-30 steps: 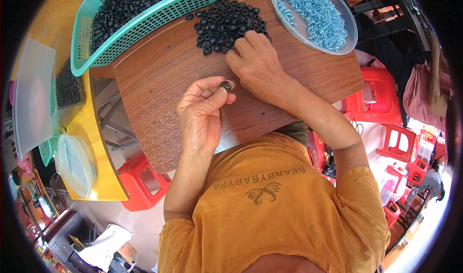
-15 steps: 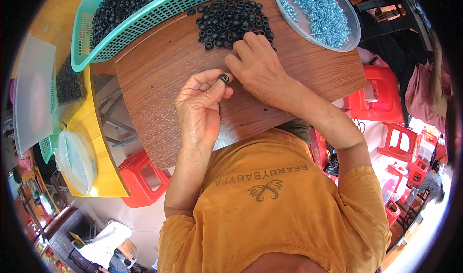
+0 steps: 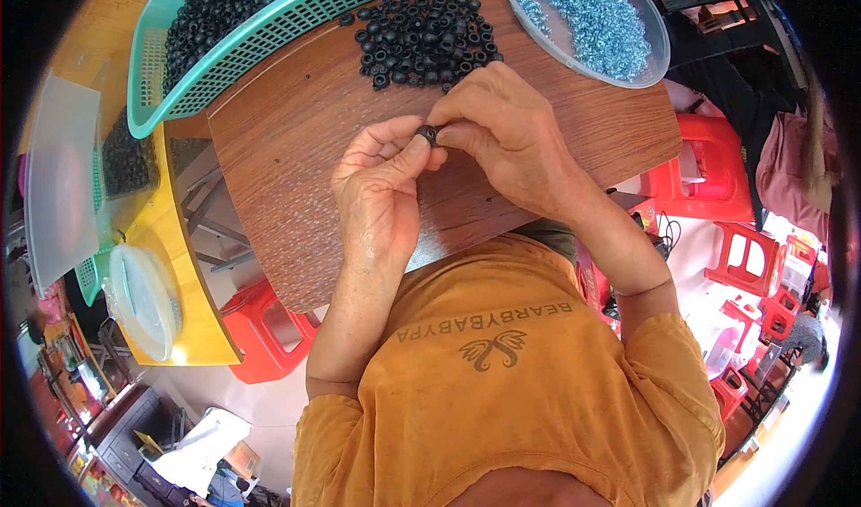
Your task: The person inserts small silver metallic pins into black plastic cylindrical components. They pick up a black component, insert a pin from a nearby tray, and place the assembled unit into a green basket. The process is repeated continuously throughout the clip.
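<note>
My left hand (image 3: 377,184) is raised over the brown wooden table (image 3: 278,157), pinching a small round black piece with a hole (image 3: 428,135) between thumb and fingers. Thumb and index finger of my right hand (image 3: 520,139) close together at that same piece; anything tiny between them is hidden. Just beyond the hands lies a loose pile of similar black pieces (image 3: 421,41). Many small translucent blue pieces (image 3: 601,27) are heaped in a shallow clear round dish (image 3: 549,50) at the far right.
A green plastic basket (image 3: 260,54) full of black pieces stands at the far left. Beside it is a yellow table (image 3: 193,323) with a clear round container (image 3: 148,301). Red stools (image 3: 708,184) stand right of the table, another red stool (image 3: 260,341) at its left.
My right hand has moved from the near edge of the black pile back to the piece in my left hand. Its fingertips now meet that piece. The left hand has shifted slightly right.
</note>
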The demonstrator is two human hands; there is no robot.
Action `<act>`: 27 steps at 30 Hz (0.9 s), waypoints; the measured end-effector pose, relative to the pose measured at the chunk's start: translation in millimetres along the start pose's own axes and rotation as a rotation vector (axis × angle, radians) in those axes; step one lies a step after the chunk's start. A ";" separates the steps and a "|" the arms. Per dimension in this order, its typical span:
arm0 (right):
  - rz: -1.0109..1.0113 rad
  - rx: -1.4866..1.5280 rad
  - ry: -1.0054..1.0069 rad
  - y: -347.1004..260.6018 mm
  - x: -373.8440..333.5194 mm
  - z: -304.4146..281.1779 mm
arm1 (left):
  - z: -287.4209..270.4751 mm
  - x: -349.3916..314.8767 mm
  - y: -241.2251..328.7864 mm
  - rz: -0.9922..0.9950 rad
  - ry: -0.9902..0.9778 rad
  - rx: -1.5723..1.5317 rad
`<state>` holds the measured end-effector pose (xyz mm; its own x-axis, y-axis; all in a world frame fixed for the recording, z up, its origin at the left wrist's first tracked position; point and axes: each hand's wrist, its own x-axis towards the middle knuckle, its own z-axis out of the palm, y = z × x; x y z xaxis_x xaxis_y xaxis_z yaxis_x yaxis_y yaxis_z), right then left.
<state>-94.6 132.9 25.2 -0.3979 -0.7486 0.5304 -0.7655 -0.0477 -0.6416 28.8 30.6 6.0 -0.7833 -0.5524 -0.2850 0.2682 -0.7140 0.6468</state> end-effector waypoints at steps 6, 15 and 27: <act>0.104 0.120 0.074 -1.8 -5.3 0.0 | 3.8 -0.4 0.4 -0.025 -0.021 -0.018; 0.234 0.288 0.108 -2.6 -10.4 -3.9 | 10.2 -1.1 -2.5 0.019 -0.044 0.040; 0.552 0.613 0.066 -11.5 -9.3 -11.3 | 16.1 -5.0 -4.5 0.066 -0.015 0.114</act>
<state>-87.8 147.9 34.0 -0.6798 -0.7301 0.0694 -0.0473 -0.0507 -0.9976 22.5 43.5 15.9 -0.7745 -0.5897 -0.2289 0.2549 -0.6221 0.7403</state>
